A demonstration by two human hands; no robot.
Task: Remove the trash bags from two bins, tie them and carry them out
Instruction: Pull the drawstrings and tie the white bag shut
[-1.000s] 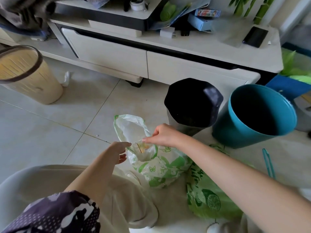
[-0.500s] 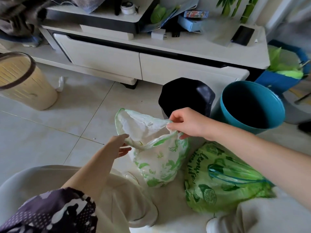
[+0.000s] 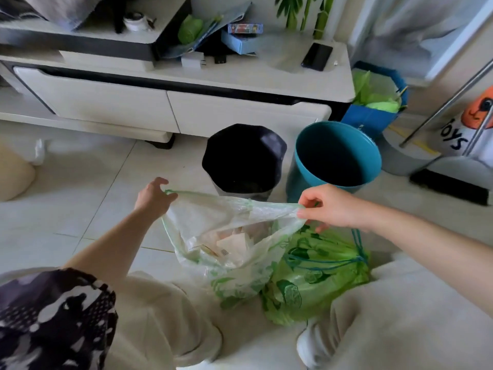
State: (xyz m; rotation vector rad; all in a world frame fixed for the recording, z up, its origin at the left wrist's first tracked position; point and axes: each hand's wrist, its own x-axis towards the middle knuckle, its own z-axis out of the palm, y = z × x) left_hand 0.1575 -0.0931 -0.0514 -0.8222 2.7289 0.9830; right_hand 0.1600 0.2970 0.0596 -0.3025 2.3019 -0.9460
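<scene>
Now spread wide: left hand (image 3: 154, 194) and right hand (image 3: 329, 206) pinching opposite rim ends of the white bag (image 3: 226, 252), a second ago barely apart. Probably readying the tie. Thin, see-through, leaf-printed, paper scraps inside. Sitting in front of the black bin (image 3: 244, 158), touching the green bag (image 3: 317, 276).
</scene>
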